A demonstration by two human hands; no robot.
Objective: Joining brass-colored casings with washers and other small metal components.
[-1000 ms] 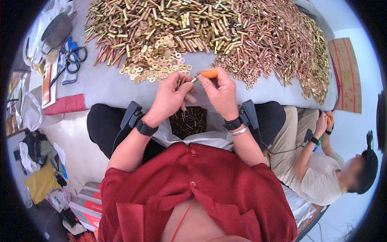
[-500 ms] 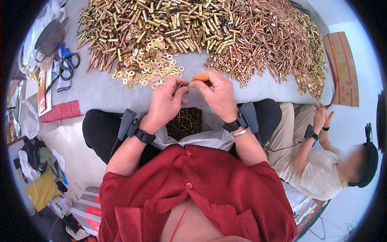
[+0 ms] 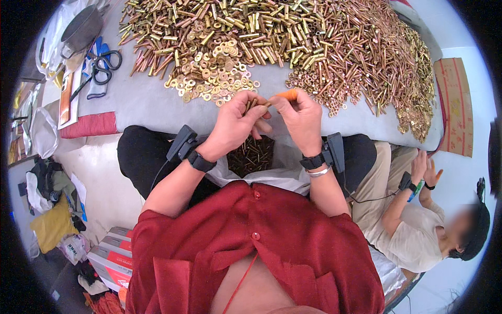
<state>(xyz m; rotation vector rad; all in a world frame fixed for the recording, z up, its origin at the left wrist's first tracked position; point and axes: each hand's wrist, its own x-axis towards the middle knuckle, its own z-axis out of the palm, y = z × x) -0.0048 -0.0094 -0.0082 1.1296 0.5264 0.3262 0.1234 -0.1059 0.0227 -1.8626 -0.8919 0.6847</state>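
My left hand (image 3: 236, 119) is closed, its fingers pinched round small brass-coloured metal parts (image 3: 251, 107); their exact kind is too small to tell. Against it works my right hand (image 3: 303, 120), its fingertips pinching the end of the same parts. An orange finger cover (image 3: 287, 95) sits on one right finger. Just beyond both hands lie loose washers (image 3: 214, 78) and small nuts (image 3: 340, 97). Behind these spreads a big heap of brass-coloured metal sleeves (image 3: 256, 23). Below the hands, between my knees, a white sack (image 3: 287, 177) holds many dark bolt-like pieces (image 3: 252, 158).
Scissors (image 3: 107, 67), a blue-and-white glove (image 3: 98, 86) and a metal pot (image 3: 82, 25) lie on the grey-covered table (image 3: 138, 99) at left. To my right sits a co-worker (image 3: 410, 225) in a light shirt. Flattened cardboard (image 3: 454, 104) is at far right; boxes (image 3: 111, 259) stand lower left.
The whole view has shifted, so table and hands appear further right. My hands stay pinched together, and more of the metal parts in the left hand now shows. The co-worker's hands have moved slightly.
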